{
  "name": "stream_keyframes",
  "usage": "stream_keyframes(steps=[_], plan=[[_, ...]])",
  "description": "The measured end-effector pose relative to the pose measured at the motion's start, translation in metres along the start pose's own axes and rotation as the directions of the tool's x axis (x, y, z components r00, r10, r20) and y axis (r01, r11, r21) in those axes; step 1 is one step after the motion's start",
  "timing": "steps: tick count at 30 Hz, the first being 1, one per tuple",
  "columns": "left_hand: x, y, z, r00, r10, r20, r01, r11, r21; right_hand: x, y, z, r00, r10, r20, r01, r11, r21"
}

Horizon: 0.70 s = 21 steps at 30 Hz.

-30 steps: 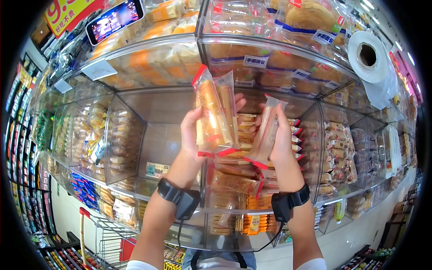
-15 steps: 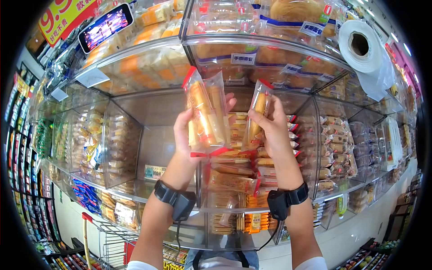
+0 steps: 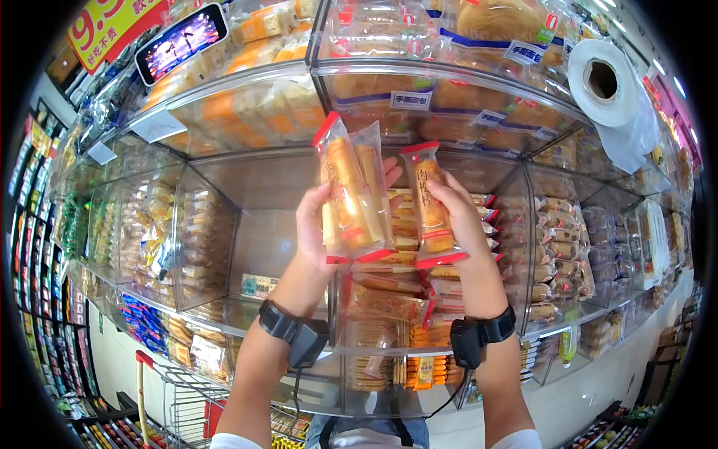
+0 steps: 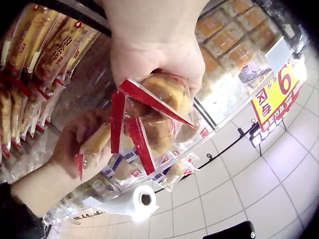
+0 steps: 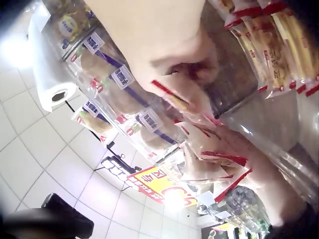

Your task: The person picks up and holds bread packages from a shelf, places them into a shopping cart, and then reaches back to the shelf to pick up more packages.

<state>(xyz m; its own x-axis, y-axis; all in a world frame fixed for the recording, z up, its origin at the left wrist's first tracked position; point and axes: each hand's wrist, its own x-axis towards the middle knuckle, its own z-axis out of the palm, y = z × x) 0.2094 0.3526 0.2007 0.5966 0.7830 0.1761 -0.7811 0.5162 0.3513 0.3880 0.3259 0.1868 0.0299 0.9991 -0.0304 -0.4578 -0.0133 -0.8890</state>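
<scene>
My left hand [image 3: 310, 224] holds a bunch of long bread sticks [image 3: 345, 198] in clear wrappers with red ends, standing nearly upright. Several red wrapper ends fan out below that palm in the left wrist view. A single wrapped bread stick [image 3: 434, 206] is gripped in my right hand [image 3: 465, 221], thumb across its front, printed side facing the head camera. Both hands are raised over a clear bin where more of these bread sticks [image 3: 389, 299] lie in rows. Part of the left fingers is hidden behind the wrappers.
Clear dividers [image 3: 529, 239] separate the bins of packaged bread. Large bagged loaves [image 3: 508, 26] fill the upper shelf. A plastic bag roll [image 3: 602, 81] stands upper right, a phone [image 3: 182, 45] upper left. Below left is a shopping cart [image 3: 187, 396].
My right hand has turned its bread stick from the plain side to the printed side, now more upright and closer to the left bunch. My left hand keeps its hold, shifting only slightly.
</scene>
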Motion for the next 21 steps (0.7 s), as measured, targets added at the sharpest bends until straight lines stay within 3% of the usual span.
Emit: stream_keyframes(steps=[3,8,10,16,17,20,21], plan=[[-0.001,0.001,-0.001,0.999,-0.023,-0.023,0.024,0.999,0.024,-0.004,-0.005,0.008,0.997,-0.066,0.042,0.06,0.99,0.13],[-0.009,0.004,-0.017,0.975,-0.161,-0.154,0.149,0.985,-0.083,-0.011,-0.007,0.014,0.992,-0.06,0.11,0.046,0.991,0.126],[-0.008,0.003,-0.013,0.956,-0.16,-0.245,0.156,0.987,-0.036,-0.009,-0.003,0.015,0.989,-0.09,0.116,0.081,0.994,0.078],[-0.008,-0.004,-0.018,0.925,-0.172,-0.339,0.173,0.985,-0.028,-0.004,0.002,0.011,0.998,-0.053,0.03,0.047,0.985,0.167],[-0.01,-0.005,-0.017,0.931,-0.161,-0.326,0.183,0.982,0.038,-0.001,0.007,0.006,0.997,-0.059,-0.041,0.065,0.986,0.151],[-0.003,-0.006,-0.001,0.995,-0.087,-0.045,0.089,0.996,0.029,0.003,0.008,0.001,0.996,-0.076,-0.055,0.091,0.926,0.366],[-0.003,-0.005,0.002,0.994,-0.112,-0.002,0.112,0.994,0.0,0.001,0.005,0.002,0.994,-0.08,-0.078,0.103,0.928,0.358]])
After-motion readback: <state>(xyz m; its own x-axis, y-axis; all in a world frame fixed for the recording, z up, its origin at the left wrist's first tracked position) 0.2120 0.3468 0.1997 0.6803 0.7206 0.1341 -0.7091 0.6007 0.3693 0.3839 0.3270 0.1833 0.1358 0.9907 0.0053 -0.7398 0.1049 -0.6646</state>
